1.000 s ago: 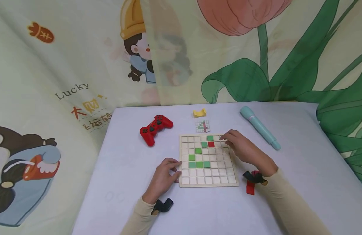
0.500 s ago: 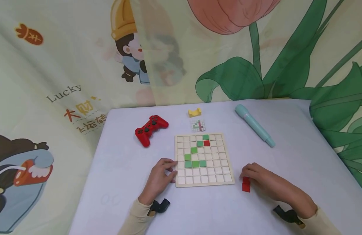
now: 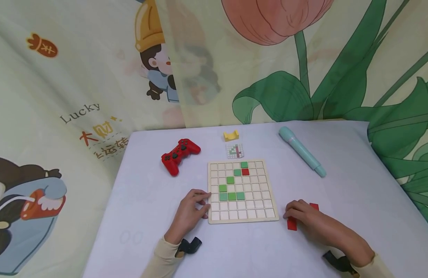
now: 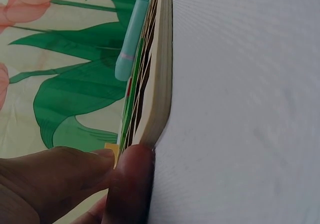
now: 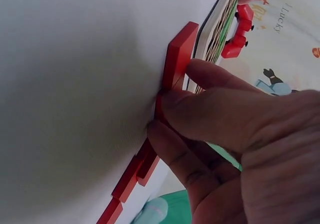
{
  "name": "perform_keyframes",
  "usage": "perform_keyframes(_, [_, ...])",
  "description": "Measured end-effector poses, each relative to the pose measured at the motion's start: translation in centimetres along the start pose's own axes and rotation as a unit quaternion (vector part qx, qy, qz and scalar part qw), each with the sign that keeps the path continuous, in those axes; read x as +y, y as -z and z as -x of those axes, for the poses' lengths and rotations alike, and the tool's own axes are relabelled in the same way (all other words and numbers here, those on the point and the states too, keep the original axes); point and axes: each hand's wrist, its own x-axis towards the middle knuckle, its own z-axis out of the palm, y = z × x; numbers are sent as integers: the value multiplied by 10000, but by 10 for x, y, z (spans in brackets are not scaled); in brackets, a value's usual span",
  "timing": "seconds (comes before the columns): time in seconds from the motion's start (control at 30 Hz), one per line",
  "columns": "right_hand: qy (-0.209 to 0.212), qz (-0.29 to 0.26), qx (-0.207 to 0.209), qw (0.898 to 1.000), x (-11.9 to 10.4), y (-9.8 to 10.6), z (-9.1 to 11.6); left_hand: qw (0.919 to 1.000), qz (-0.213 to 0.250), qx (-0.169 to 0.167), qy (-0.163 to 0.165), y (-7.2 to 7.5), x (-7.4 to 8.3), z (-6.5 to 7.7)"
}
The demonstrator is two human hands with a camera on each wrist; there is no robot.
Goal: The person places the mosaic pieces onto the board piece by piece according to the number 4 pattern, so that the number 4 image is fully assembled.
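Note:
A wooden grid board (image 3: pixel 243 221) lies on the table, with several green tiles (image 3: pixel 231 196) and one red tile (image 3: pixel 245 172) in its cells. At its left edge rests my left hand (image 3: pixel 186 212), thumb and forefinger touching the side, as the left wrist view also shows. To the right of the board, my right hand (image 3: pixel 315 222) is down at a row of loose red tiles (image 3: pixel 292 224). In the right wrist view its thumb and fingers pinch a red tile (image 5: pixel 159 107), mostly covered by them. More tiles (image 5: pixel 127 179) of that row continue beyond the fingers.
Behind the board lies a small printed grid card (image 3: pixel 235 151), with a yellow curved piece (image 3: pixel 231 135) beyond it. A red game controller (image 3: pixel 180 156) is at the back left, a teal microphone-shaped stick (image 3: pixel 302 151) at the back right. A printed curtain (image 3: pixel 200 112) hangs behind the table.
My right hand has left the board's upper right corner and come down to the loose red tiles, its fingers closing on one. The left hand stays at the board's edge.

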Motion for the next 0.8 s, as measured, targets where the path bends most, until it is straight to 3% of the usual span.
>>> perform_keyframes(0.27, [-472, 394, -161, 9980, -12, -3, -7, 10000, -56, 23, -18, 0, 0, 0])
perform_keyframes(0.63, [-524, 520, -159, 9971, -15, -5, -8, 9999, -99, 66, -46, 0, 1, 1])
perform_keyframes(0.8, [-338, 440, 17, 9985, -17, -6, -12, 9999, -95, 52, -26, 0, 2, 1])
